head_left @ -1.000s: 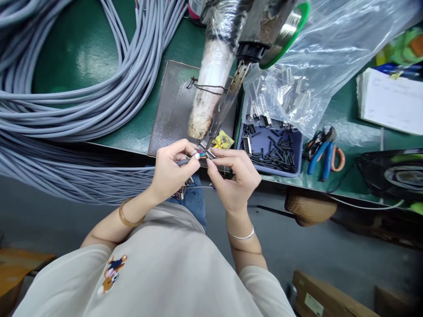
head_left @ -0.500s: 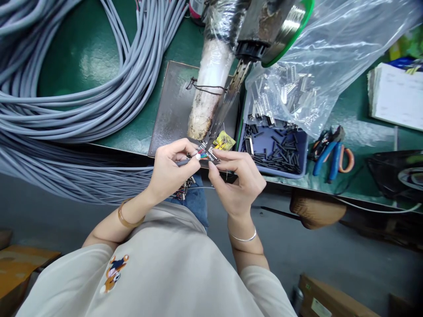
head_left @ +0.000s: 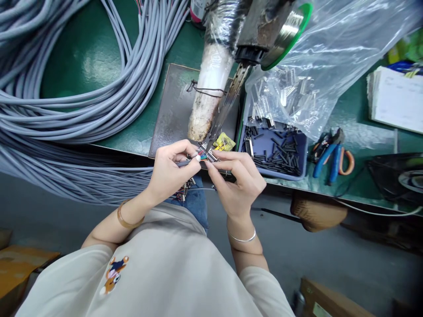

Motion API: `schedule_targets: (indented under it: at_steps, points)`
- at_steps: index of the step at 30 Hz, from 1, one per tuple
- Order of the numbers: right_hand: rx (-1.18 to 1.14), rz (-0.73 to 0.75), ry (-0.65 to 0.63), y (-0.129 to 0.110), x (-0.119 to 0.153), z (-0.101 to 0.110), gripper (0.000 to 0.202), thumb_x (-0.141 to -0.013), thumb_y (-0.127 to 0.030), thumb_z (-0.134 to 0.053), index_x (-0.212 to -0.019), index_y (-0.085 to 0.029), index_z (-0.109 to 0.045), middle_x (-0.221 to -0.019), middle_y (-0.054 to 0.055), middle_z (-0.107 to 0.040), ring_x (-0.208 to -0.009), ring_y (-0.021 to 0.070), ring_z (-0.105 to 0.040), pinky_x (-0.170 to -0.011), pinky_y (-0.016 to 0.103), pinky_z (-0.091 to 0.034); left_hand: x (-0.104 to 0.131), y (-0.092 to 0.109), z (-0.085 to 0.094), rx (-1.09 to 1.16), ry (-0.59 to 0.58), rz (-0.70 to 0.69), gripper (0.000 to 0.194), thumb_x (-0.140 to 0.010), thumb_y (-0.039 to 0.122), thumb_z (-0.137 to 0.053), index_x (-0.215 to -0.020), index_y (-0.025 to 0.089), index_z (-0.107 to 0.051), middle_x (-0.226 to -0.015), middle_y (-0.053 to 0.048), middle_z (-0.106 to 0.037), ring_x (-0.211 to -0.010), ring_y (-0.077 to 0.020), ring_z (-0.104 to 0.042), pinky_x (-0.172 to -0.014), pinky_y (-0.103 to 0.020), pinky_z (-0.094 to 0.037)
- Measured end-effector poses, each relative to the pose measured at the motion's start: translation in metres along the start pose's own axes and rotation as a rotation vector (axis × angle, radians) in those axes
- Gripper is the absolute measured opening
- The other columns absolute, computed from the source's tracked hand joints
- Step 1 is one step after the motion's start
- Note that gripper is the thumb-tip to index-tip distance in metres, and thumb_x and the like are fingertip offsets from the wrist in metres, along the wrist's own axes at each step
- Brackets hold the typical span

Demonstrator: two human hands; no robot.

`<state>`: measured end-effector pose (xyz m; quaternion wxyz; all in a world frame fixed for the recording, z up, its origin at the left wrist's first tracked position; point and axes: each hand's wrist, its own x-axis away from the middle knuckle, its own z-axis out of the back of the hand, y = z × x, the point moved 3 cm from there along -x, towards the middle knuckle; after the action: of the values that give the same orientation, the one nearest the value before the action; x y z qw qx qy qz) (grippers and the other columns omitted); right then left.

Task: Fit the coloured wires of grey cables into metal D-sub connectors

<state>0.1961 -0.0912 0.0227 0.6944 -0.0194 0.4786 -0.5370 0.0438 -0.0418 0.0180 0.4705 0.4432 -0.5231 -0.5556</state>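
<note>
L hand (head_left: 172, 169) has thumb + fingers clamped on a grey cable (head_left: 183, 163), outer jacket smooth, its end splitting into thin coloured wires (head_left: 202, 156), red, blue, green & orange showing. Wires meet a small connector (head_left: 212, 156), silvery w/ a row of tiny contacts, sitting slightly tilted btwn both hands' fingertips, nr the front edge of the dark plate (head_left: 175, 101). R hand (head_left: 239, 180) has thumb & index tips close together at the connector; can't tell if they clamp it. Soldering iron (head_left: 228, 103) points down at it; contact unclear. Yellow scrap (head_left: 225, 141) lies just behind.
</note>
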Motion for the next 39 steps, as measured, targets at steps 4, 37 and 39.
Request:
schedule_targets:
  at_steps: [4, 37, 39]
  points:
    - [0.039, 0.068, -0.025, -0.001, 0.003, -0.001, 0.018, -0.088, -0.012, -0.074, -0.085, -0.024, -0.061, -0.098, 0.002, -0.079, -0.085, 0.0145, -0.076, -0.073, 0.027, -0.062, -0.001, -0.007, 0.0, 0.019, -0.038, 0.06, 0.009, -0.07, 0.014, -0.065, -0.063, 0.016, -0.059, -0.075, -0.003, -0.069, -0.062, -0.0088, -0.057, -0.053, -0.019, -0.042]
    - [0.041, 0.099, -0.011, 0.002, 0.006, -0.001, 0.016, -0.091, -0.012, -0.071, -0.091, -0.025, -0.062, -0.099, 0.003, -0.081, -0.087, 0.0157, -0.078, -0.075, 0.026, -0.063, -0.003, -0.015, 0.001, 0.188, -0.097, 0.213, 0.014, -0.066, 0.017, -0.073, -0.064, 0.016, -0.06, -0.065, 0.0, -0.063, -0.05, -0.0053, -0.047, -0.042, -0.016, -0.031]
    - [-0.028, 0.014, -0.011, 0.005, 0.007, 0.001, 0.014, -0.091, -0.012, -0.07, -0.092, -0.025, -0.064, -0.097, 0.002, -0.081, -0.089, 0.0162, -0.078, -0.075, 0.027, -0.063, -0.002, -0.016, 0.002, 0.222, -0.166, 0.286, 0.016, -0.065, 0.019, -0.077, -0.065, 0.017, -0.061, -0.054, 0.004, -0.055, -0.043, -0.0036, -0.039, -0.039, -0.017, -0.026]
